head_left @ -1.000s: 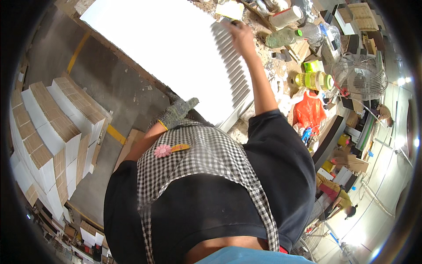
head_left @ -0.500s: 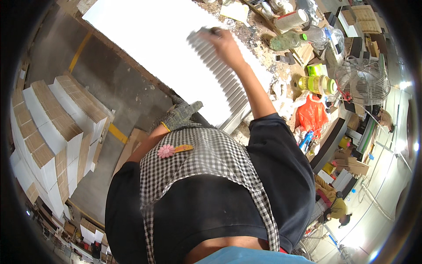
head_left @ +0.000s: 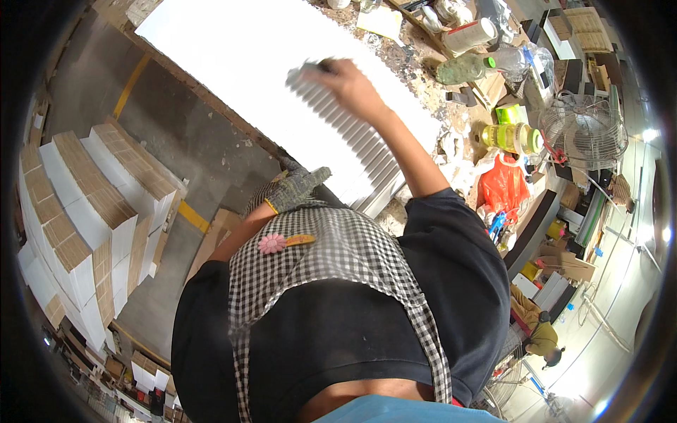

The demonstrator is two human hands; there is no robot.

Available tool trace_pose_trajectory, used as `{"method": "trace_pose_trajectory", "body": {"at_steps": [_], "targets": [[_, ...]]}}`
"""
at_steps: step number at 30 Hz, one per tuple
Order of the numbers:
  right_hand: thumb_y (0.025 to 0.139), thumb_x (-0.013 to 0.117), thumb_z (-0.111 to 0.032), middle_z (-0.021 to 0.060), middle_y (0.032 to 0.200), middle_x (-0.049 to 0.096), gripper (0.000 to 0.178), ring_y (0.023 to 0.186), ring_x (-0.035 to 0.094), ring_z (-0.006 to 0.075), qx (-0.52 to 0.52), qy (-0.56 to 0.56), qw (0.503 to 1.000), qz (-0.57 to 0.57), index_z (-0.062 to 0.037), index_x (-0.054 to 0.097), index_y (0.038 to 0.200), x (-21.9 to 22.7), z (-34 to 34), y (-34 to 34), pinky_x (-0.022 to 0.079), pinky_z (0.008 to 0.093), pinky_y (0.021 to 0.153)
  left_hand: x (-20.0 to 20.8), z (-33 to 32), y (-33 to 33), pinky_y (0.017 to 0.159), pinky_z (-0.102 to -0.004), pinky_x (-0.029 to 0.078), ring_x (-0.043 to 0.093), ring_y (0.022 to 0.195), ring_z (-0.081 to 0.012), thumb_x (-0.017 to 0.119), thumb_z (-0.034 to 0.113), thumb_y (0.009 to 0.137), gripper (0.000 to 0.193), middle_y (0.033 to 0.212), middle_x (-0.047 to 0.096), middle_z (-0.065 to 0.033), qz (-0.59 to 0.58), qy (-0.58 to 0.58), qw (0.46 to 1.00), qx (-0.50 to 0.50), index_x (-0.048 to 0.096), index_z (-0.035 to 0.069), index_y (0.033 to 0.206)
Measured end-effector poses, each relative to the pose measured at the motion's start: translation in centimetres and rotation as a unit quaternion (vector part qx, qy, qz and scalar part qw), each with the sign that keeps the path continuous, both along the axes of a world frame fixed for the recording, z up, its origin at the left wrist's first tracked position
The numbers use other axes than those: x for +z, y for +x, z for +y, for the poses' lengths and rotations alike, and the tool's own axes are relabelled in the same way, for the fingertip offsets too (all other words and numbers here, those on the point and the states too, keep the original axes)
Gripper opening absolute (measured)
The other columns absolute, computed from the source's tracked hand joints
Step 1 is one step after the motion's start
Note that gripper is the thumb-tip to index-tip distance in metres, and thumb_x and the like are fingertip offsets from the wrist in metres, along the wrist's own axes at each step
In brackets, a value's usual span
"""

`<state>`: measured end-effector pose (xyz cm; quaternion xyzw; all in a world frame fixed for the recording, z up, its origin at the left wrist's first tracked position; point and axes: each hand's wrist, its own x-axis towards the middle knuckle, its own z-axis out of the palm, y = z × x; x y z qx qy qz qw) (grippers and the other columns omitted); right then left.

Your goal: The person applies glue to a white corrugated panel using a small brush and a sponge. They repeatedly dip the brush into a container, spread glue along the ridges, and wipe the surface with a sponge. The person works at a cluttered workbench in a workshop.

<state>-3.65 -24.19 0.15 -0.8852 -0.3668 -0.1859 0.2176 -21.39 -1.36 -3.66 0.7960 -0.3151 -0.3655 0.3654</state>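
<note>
Several white sheets or thin panels (head_left: 345, 137) lie overlapped in a stepped fan on a large white surface (head_left: 233, 49). My bare right hand (head_left: 347, 84) is at the fan's far left end, blurred by motion. Its fingers are closed around a small dark thing (head_left: 326, 65) that I cannot make out. My left hand (head_left: 296, 190), in a grey knitted glove with a yellow cuff, lies at the near left edge of the white surface. One gloved digit is stretched out flat over that edge; the other fingers are partly hidden.
A cluttered worktop at right holds a green-capped bottle (head_left: 465, 69), a yellow-green jar (head_left: 511, 137), a red plastic bag (head_left: 502, 185) and a white tube-shaped container (head_left: 469, 37). Beyond stands a wire-caged fan (head_left: 584, 130). Tall panel stacks (head_left: 92, 211) stand at left. Another person (head_left: 539, 331) is far right.
My right hand has moved a little left and nearer to me along the fan's end, and the stepped edges now reach further left. My left hand stays at the near edge.
</note>
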Motion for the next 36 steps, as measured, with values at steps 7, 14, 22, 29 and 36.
{"method": "trace_pose_trajectory", "body": {"at_steps": [7, 14, 22, 29, 36], "targets": [[0.096, 0.062, -0.004, 0.0098, 0.113, 0.071, 0.041, 0.094, 0.064, 0.0236, -0.219, -0.095, 0.966, 0.095, -0.0297, 0.074, 0.125, -0.1, -5.6, 5.3, 0.061, 0.0351, 0.078, 0.2, 0.6, -0.3, 0.116, -0.0384, 0.042, 0.050, 0.140, -0.0285, 0.051, 0.002, 0.099, 0.051, 0.153, 0.051, -0.0151, 0.018, -0.005, 1.000, 0.007, 0.049, 0.006, 0.150], [0.099, 0.057, -0.004, 0.0092, 0.114, 0.071, 0.043, 0.097, 0.065, 0.0247, -0.166, -0.102, 0.980, -0.036, -0.0279, 0.070, 0.132, -1.5, -2.0, 4.4, 0.059, 0.0395, 0.088, 1.7, -0.1, 0.0, 0.116, -0.0382, 0.042, 0.050, 0.140, -0.0282, 0.052, 0.001, 0.099, 0.051, 0.151, 0.053, -0.0152, 0.115, -0.008, 0.991, 0.069, 0.050, 0.005, 0.150], [0.088, 0.079, -0.030, 0.0105, 0.115, 0.067, 0.037, 0.100, 0.063, 0.0295, -0.215, -0.017, 0.976, -0.002, -0.0107, 0.074, 0.119, 1.0, -3.3, 4.2, 0.053, 0.0440, 0.089, 3.4, -0.7, 0.9, 0.120, -0.0353, 0.035, 0.042, 0.146, -0.0247, 0.049, 0.010, 0.104, 0.051, 0.159, 0.044, -0.0108, 0.141, 0.011, 0.989, 0.052, 0.041, 0.001, 0.154], [0.075, 0.088, -0.032, 0.0234, 0.108, 0.059, 0.048, 0.094, 0.058, 0.0390, -0.398, 0.045, 0.912, 0.091, -0.0015, 0.070, 0.107, -0.4, -3.7, 5.0, 0.051, 0.0489, 0.085, 2.8, -1.0, 1.2, 0.123, -0.0348, 0.029, 0.028, 0.154, -0.0193, 0.048, 0.003, 0.100, 0.065, 0.168, 0.028, -0.0063, 0.014, 0.131, 0.984, -0.123, 0.027, 0.007, 0.161], [0.085, 0.071, -0.004, 0.0257, 0.115, 0.069, 0.044, 0.097, 0.070, 0.0274, -0.278, 0.125, 0.940, 0.152, 0.0008, 0.066, 0.128, 0.9, -1.7, 4.6, 0.060, 0.0380, 0.082, 0.1, -0.1, 0.1, 0.121, -0.0388, 0.033, 0.038, 0.149, -0.0253, 0.049, 0.001, 0.098, 0.062, 0.163, 0.039, -0.0095, -0.045, 0.009, 0.997, -0.057, 0.036, 0.009, 0.159]]}}
